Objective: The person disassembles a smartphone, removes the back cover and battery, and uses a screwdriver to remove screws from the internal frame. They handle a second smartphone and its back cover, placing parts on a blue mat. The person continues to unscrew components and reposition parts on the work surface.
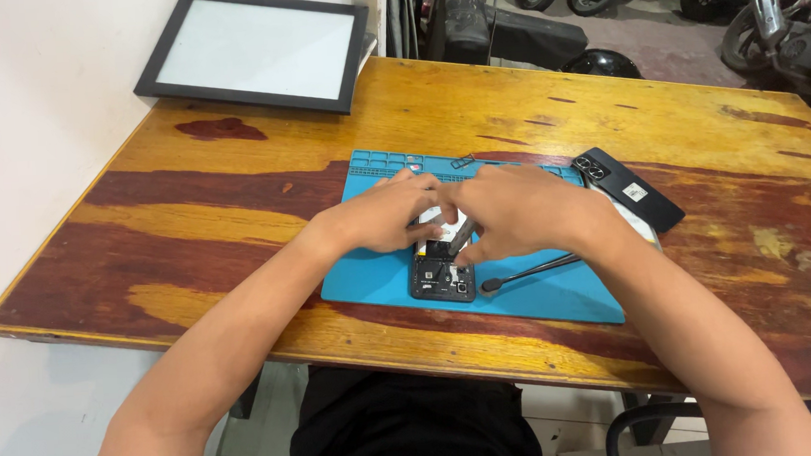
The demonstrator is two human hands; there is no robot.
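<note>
Hands (395,212) (506,212) on opened phone (441,270) — blue mat (557,294).

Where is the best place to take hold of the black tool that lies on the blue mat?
Probably the thin shaft of the black tool, pinched from above by the right hand. It lies flat on the blue mat, with its round head nearest the opened phone.

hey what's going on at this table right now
A person sits at a wooden table with both hands on an opened phone lying on a blue work mat. The left hand steadies it while the right hand presses at its upper part; the fingers hide exactly what they grip. A thin black tool lies beside the phone, a black back cover sits to the right, and a framed panel rests against the wall.
</note>
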